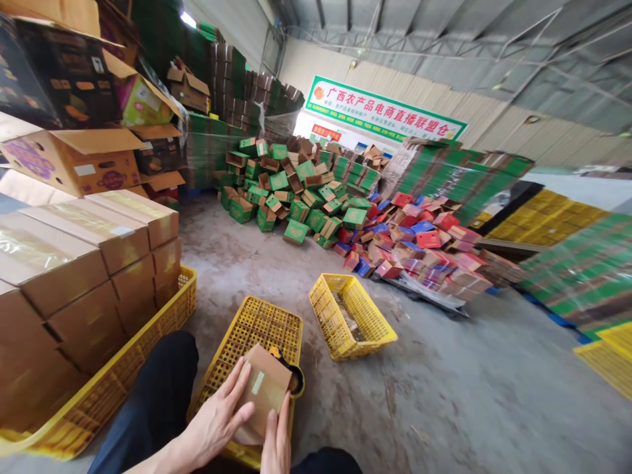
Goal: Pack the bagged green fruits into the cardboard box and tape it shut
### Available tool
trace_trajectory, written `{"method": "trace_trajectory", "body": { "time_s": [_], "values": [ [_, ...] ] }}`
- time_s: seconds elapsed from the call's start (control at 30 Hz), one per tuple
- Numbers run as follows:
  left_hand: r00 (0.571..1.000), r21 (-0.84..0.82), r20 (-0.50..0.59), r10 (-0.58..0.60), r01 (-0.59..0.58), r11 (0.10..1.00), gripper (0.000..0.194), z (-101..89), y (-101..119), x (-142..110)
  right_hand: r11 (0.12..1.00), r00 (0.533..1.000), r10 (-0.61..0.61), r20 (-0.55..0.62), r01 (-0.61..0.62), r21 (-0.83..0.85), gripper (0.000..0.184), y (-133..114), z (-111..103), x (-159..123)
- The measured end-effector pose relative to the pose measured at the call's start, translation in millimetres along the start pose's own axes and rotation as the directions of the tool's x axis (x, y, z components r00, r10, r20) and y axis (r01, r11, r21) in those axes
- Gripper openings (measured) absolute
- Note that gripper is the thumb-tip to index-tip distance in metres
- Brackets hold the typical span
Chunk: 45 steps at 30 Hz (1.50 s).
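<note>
A small brown cardboard box with a pale label on its top sits over a yellow plastic crate that appears upside down between my knees. My left hand grips the box's left side, fingers stretched along the edge and thumb on top. At the near right corner, my right hand presses its fingers against the box. Just beyond the box, partly hidden by it, a black and yellow tape dispenser lies on the crate.
At my left, a long yellow crate carries stacked taped cartons. Another yellow crate with some contents stands on the floor ahead. Farther off lie heaps of green boxes and red and blue boxes; wrapped stacks stand right.
</note>
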<state>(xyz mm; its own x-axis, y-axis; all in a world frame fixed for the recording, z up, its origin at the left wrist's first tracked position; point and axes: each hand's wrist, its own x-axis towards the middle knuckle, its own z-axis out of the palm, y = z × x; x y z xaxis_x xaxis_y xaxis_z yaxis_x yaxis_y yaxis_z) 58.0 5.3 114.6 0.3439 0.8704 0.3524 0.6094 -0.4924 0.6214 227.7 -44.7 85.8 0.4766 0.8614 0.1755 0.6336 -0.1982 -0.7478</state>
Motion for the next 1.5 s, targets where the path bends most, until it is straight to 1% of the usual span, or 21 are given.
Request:
{"method": "trace_trajectory", "body": {
  "time_s": [0.07,0.17,0.27,0.37,0.47,0.53,0.57,0.63,0.67,0.7,0.73,0.83,0.9,1.0,1.07,1.1,1.17,1.23,1.3,1.37,1.5],
  "values": [
    [0.999,0.024,-0.027,-0.018,0.018,1.0,0.077,-7.5,-7.4,-2.4,1.0,1.0,-0.017,0.018,0.017,-0.006,0.079,-4.2,16.4,0.5],
    [0.998,0.038,-0.03,-0.053,0.054,0.998,0.074,-15.8,-17.1,-8.4,0.987,0.988,-0.155,-0.001,0.155,-0.041,0.078,-9.1,31.0,-4.6],
    [0.998,0.021,-0.016,-0.059,0.06,0.998,0.073,-17.5,-20.9,-13.3,0.949,0.961,-0.277,-0.009,0.272,-0.16,0.074,-12.7,28.8,-14.0],
    [0.997,-0.03,-0.006,-0.081,0.081,0.996,0.073,-14.5,-21.9,-15.6,0.883,0.935,-0.354,0.035,0.346,-0.316,0.069,-16.0,20.0,-21.9],
    [0.994,-0.122,0.009,-0.11,0.111,0.986,0.072,-11.4,-24.8,-17.4,0.817,0.897,-0.437,0.07,0.428,-0.387,0.059,-18.7,17.2,-21.9],
    [0.993,-0.187,0.011,-0.121,0.121,0.975,0.071,-10.6,-27.8,-18.6,0.776,0.856,-0.512,0.074,0.497,-0.389,0.055,-20.8,18.8,-16.4],
    [0.993,-0.217,0.01,-0.121,0.121,0.969,0.071,-10.6,-29.2,-19.0,0.745,0.822,-0.564,0.079,0.547,-0.381,0.055,-22.5,19.8,-12.4],
    [0.993,-0.268,0.02,-0.116,0.117,0.956,0.071,-11.5,-31.7,-19.5,0.668,0.738,-0.668,0.098,0.653,-0.356,0.058,-28.4,21.1,-3.6],
    [0.993,-0.292,0.031,-0.113,0.117,0.949,0.072,-12.3,-32.8,-19.6,0.633,0.699,-0.706,0.113,0.695,-0.342,0.06,-33.0,20.9,0.5],
    [0.993,-0.315,0.044,-0.113,0.121,0.941,0.072,-13.3,-33.6,-19.6,0.605,0.669,-0.731,0.132,0.726,-0.328,0.062,-38.6,20.2,4.2],
    [0.992,-0.335,0.058,-0.115,0.128,0.933,0.073,-14.3,-34.3,-19.6,0.584,0.648,-0.744,0.16,0.748,-0.314,0.063,-45.0,18.9,7.4],
    [0.988,-0.386,0.084,-0.133,0.155,0.909,0.073,-16.7,-35.4,-19.8,0.545,0.606,-0.749,0.267,0.793,-0.271,0.067,-65.2,12.6,14.3],
    [0.986,-0.412,0.091,-0.143,0.168,0.896,0.074,-16.8,-35.3,-20.5,0.53,0.583,-0.748,0.316,0.812,-0.245,0.068,-75.7,7.9,17.9],
    [0.984,-0.438,0.097,-0.151,0.178,0.881,0.076,-14.0,-34.3,-22.0,0.536,0.573,-0.735,0.363,0.819,-0.205,0.067,-84.0,3.1,23.5],
    [0.981,-0.443,0.085,-0.172,0.192,0.876,0.075,-10.5,-33.9,-23.1,0.553,0.579,-0.715,0.392,0.811,-0.191,0.066,-85.9,2.4,28.1],
    [0.981,-0.44,0.075,-0.18,0.195,0.876,0.074,-8.6,-33.9,-23.6,0.563,0.588,-0.703,0.4,0.804,-0.191,0.064,-86.4,2.8,30.6],
    [0.983,-0.429,0.051,-0.174,0.179,0.885,0.074,-5.0,-34.9,-24.9,0.596,0.625,-0.674,0.395,0.775,-0.209,0.06,-87.0,4.6,36.0],
    [0.989,-0.41,0.039,-0.142,0.145,0.9,0.077,-2.2,-36.7,-26.4,0.63,0.666,-0.643,0.378,0.741,-0.232,0.056,-87.6,7.0,41.0],
    [0.992,-0.384,0.039,-0.12,0.126,0.915,0.078,-0.9,-38.3,-27.8,0.65,0.693,-0.621,0.366,0.717,-0.252,0.054,-87.7,9.4,44.3],
    [0.993,-0.349,0.032,-0.111,0.115,0.93,0.078,-1.4,-38.0,-27.7,0.656,0.703,-0.614,0.359,0.707,-0.263,0.053,-86.8,11.4,45.4],
    [0.998,-0.26,-0.007,-0.061,0.057,0.964,0.077,-8.3,-30.0,-17.7,0.65,0.698,-0.63,0.341,0.714,-0.26,0.05,-80.7,14.7,44.1]
  ]
}}
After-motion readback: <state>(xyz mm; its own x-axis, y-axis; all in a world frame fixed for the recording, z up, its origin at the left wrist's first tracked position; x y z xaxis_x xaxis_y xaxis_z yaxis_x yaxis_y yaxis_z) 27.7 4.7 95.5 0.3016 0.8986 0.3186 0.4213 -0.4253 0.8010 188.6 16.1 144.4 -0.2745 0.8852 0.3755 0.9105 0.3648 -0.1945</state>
